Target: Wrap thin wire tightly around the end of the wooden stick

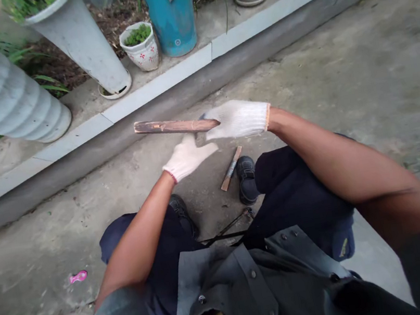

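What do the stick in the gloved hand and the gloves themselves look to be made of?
The stick looks like rough, weathered brown wood, with visible grain and worn patches. The right hand holding it and the left hand wear white knitted gloves, probably cotton, with ribbed cuffs.

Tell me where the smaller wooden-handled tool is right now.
The smaller tool lies on the concrete ground between the person's shoes, below the gloved right hand.

Your right hand (pixel 238 119), in a white knit glove, is out front at mid-height, fingers closed in a grip, forearm bare and angled in from the lower right. Your left hand (pixel 186 157), also gloved, sits just below it, palm open, fingers extended toward the right, not gripping. Both elbows bent, over your knees.
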{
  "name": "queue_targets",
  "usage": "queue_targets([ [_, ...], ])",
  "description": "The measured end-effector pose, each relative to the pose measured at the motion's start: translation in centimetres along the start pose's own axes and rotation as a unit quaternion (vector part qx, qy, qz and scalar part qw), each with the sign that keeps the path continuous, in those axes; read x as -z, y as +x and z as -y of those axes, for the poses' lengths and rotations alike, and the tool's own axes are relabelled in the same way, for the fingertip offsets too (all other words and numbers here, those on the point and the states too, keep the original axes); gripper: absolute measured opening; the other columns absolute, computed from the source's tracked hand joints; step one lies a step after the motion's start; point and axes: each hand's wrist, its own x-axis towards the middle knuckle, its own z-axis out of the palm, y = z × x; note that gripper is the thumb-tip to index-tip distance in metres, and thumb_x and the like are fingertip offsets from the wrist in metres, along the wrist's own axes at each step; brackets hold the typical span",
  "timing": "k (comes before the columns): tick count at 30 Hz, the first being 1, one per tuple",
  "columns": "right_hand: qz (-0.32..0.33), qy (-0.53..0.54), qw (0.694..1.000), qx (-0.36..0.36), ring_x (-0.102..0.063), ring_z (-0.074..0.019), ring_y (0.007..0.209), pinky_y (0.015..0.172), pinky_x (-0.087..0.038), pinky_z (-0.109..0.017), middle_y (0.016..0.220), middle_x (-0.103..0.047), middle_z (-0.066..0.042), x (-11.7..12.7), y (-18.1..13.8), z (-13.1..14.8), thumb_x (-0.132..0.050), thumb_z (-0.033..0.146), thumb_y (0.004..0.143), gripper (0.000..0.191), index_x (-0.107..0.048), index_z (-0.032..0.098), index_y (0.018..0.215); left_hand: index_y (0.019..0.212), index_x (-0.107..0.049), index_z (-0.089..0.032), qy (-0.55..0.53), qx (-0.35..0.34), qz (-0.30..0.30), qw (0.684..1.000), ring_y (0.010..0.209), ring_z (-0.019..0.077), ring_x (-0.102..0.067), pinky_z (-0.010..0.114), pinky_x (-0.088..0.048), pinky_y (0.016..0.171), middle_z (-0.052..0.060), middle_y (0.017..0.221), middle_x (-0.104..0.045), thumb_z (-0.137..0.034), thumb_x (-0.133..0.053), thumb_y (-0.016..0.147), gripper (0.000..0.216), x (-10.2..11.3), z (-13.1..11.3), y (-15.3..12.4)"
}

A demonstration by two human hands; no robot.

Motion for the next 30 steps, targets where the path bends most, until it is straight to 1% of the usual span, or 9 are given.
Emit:
queue_targets([
  [2, -0.008, 0.027, 1.000, -0.012, -0.060, -0.0191, 0.080, 0.070, -0.038, -0.030, 0.093, -0.072, -0.006, 0.0, 0.2, 0.1, -0.062, 0.049, 0.092, 0.034, -0.072, 0.019, 0.105, 0.130, -0.066, -0.017, -0.084, -0.045, 0.007, 0.995, 0.110, 0.0281, -0.069, 0.034, -0.053, 0.093, 0.013, 0.121, -0.074, -0.049, -0.074, 0.089, 0.053, -1.1, -0.3, 1.1],
  [4, -0.017, 0.040, 0.999, -0.030, -0.060, -0.0182, 0.077, 0.068, -0.038, -0.030, 0.087, -0.070, -0.005, 0.2, 0.3, 0.1, -0.061, 0.048, 0.092, 0.032, -0.071, 0.019, 0.102, 0.103, -0.068, -0.016, -0.178, -0.078, 0.035, 0.980, 0.095, 0.0210, -0.071, 0.031, -0.054, 0.089, 0.009, 0.099, -0.075, -0.038, -0.064, 0.095, 0.023, -1.6, -0.5, 1.4],
  [5, -0.020, 0.044, 0.998, -0.040, -0.060, -0.0180, 0.076, 0.068, -0.038, -0.030, 0.084, -0.069, -0.004, 0.3, 0.3, 0.0, -0.060, 0.049, 0.093, 0.032, -0.070, 0.019, 0.100, 0.093, -0.064, -0.016, -0.213, -0.085, 0.039, 0.973, 0.085, 0.0179, -0.070, 0.029, -0.055, 0.084, 0.007, 0.089, -0.073, -0.035, -0.060, 0.098, 0.020, -1.6, -0.6, 1.3],
  [7, -0.022, 0.058, 0.996, -0.058, -0.059, -0.0175, 0.072, 0.066, -0.038, -0.030, 0.079, -0.067, -0.004, 0.5, 0.2, 0.0, -0.059, 0.050, 0.094, 0.034, -0.069, 0.018, 0.100, 0.083, -0.058, -0.018, -0.252, -0.077, 0.026, 0.964, 0.070, 0.0135, -0.064, 0.027, -0.054, 0.074, 0.003, 0.075, -0.065, -0.035, -0.056, 0.101, 0.025, -1.2, -0.7, 0.8],
  [13, -0.026, 0.063, 0.996, -0.062, -0.057, -0.0165, 0.069, 0.065, -0.036, -0.031, 0.080, -0.068, -0.005, 0.1, 0.3, -0.2, -0.057, 0.055, 0.096, 0.038, -0.067, 0.018, 0.099, 0.095, -0.060, -0.018, -0.302, -0.040, -0.012, 0.952, 0.056, 0.0105, -0.056, 0.022, -0.047, 0.053, -0.002, 0.068, -0.058, -0.030, -0.058, 0.102, 0.014, 0.1, -0.8, -0.8],
  [21, -0.049, 0.032, 0.997, -0.057, -0.055, -0.0171, 0.073, 0.066, -0.034, -0.030, 0.085, -0.068, -0.006, -1.7, 1.4, -0.2, -0.056, 0.055, 0.094, 0.038, -0.065, 0.018, 0.094, 0.108, -0.067, -0.015, -0.297, -0.037, -0.035, 0.953, 0.053, 0.0097, -0.058, 0.018, -0.047, 0.050, -0.004, 0.063, -0.060, -0.023, -0.053, 0.104, 0.017, 0.1, -1.3, -1.7],
  [24, -0.054, 0.049, 0.996, -0.045, -0.057, -0.0181, 0.076, 0.067, -0.036, -0.030, 0.091, -0.070, -0.008, -2.4, 1.7, 0.2, -0.055, 0.051, 0.095, 0.036, -0.066, 0.017, 0.098, 0.105, -0.066, -0.016, -0.304, -0.029, -0.049, 0.951, 0.050, 0.0101, -0.058, 0.019, -0.047, 0.050, -0.003, 0.062, -0.061, -0.030, -0.052, 0.107, 0.020, 0.1, -1.1, -2.1],
  [28, -0.040, 0.084, 0.996, 0.011, -0.059, -0.0184, 0.080, 0.070, -0.038, -0.028, 0.098, -0.072, -0.008, -3.3, 1.7, 0.7, -0.057, 0.043, 0.093, 0.030, -0.067, 0.017, 0.102, 0.094, -0.066, -0.016, -0.318, -0.017, -0.069, 0.945, 0.048, 0.0117, -0.058, 0.021, -0.047, 0.050, 0.000, 0.059, -0.063, -0.046, -0.054, 0.108, 0.035, 0.3, -0.6, -2.3],
  [30, -0.035, 0.089, 0.995, 0.018, -0.060, -0.0180, 0.080, 0.069, -0.039, -0.028, 0.099, -0.073, -0.007, -3.7, 1.6, 0.8, -0.057, 0.041, 0.092, 0.027, -0.066, 0.018, 0.104, 0.088, -0.065, -0.016, -0.312, -0.010, -0.072, 0.947, 0.046, 0.0117, -0.057, 0.022, -0.046, 0.049, 0.002, 0.058, -0.063, -0.050, -0.055, 0.108, 0.041, 0.4, -0.3, -2.3],
])
